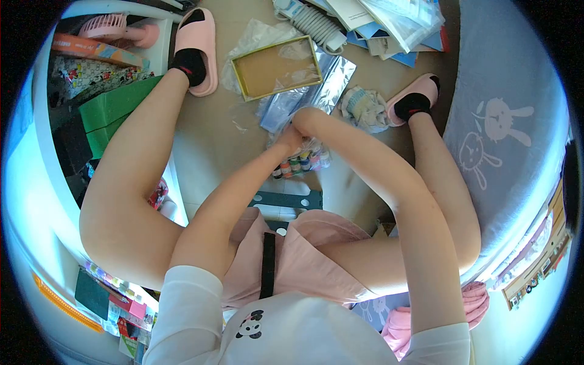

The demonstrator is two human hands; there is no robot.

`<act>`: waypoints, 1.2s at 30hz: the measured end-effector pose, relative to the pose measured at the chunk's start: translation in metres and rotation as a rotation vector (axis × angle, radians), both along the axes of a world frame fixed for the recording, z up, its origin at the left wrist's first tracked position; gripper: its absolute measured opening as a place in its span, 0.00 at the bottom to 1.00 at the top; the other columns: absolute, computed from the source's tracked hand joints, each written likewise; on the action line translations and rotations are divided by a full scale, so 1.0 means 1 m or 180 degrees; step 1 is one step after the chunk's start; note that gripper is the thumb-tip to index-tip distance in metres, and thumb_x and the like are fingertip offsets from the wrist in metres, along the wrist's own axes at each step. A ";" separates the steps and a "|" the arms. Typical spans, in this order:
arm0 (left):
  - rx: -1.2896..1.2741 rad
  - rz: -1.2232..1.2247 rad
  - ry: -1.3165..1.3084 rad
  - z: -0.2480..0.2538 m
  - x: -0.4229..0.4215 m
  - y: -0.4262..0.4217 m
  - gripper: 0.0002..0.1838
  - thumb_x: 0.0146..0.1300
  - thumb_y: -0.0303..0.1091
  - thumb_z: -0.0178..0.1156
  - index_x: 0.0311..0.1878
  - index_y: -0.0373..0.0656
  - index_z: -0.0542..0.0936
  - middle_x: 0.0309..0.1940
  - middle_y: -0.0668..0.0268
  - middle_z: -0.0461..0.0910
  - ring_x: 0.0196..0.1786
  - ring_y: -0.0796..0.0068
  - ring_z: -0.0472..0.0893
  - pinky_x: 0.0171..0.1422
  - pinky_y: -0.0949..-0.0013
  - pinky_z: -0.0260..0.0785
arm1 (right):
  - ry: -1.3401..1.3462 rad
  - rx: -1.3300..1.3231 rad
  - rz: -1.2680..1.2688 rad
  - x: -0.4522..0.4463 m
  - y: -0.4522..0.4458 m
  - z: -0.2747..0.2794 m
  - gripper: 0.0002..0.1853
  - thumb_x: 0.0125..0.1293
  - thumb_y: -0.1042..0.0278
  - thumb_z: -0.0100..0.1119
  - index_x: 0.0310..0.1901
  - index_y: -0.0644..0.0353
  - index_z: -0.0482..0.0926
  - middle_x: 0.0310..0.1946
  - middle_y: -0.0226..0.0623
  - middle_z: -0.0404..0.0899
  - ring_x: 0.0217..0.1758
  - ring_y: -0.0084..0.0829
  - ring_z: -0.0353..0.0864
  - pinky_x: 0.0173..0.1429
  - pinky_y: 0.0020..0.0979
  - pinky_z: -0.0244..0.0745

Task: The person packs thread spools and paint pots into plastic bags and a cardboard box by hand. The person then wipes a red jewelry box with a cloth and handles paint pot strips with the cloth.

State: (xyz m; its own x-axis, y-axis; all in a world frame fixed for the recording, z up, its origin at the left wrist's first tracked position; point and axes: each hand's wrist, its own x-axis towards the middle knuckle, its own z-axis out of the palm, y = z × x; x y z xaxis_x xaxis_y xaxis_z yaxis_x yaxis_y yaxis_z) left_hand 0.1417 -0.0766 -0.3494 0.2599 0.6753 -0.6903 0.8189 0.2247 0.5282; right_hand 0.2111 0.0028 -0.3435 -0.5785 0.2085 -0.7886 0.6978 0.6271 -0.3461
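Observation:
A clear plastic bag with several small bottles (pixel 304 163) in it, with coloured contents and white caps, hangs or rests just below my hands, over the floor. My left hand (pixel 289 141) is closed at the top of the bag. Right against it, my right hand (pixel 306 121) is bent at the wrist and also closed around the gathered plastic. The fingers of both hands are largely hidden. Beyond my hands lie silvery plastic packaging (pixel 331 79) and a shallow yellow-rimmed box (pixel 277 67).
A coiled grey cable (pixel 313 27) and a pile of papers and plastic sleeves (pixel 395 27) lie ahead. A crumpled cloth-like bundle (pixel 365 108) sits near my right foot. On the left an open drawer holds a pink fan (pixel 109 27) and a green box (pixel 115 109). A grey-blue bed cover (pixel 505 79) borders the right.

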 end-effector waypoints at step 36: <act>0.0367 0.0044 -0.0365 -0.025 0.000 -0.001 0.07 0.46 0.35 0.54 0.27 0.45 0.77 0.29 0.57 0.77 0.34 0.58 0.76 0.39 0.61 0.68 | 0.0333 -0.0227 -0.0130 0.016 0.017 0.050 0.10 0.48 0.74 0.52 0.34 0.62 0.77 0.35 0.46 0.76 0.42 0.41 0.76 0.42 0.37 0.72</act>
State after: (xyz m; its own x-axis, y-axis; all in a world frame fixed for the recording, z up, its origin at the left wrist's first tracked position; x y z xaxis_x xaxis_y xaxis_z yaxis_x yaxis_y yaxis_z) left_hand 0.1412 -0.0781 -0.3741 0.3228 0.7524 -0.5742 0.7489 0.1679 0.6410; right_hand 0.2274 0.0195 -0.2938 -0.6505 0.1791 -0.7381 0.6800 0.5702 -0.4609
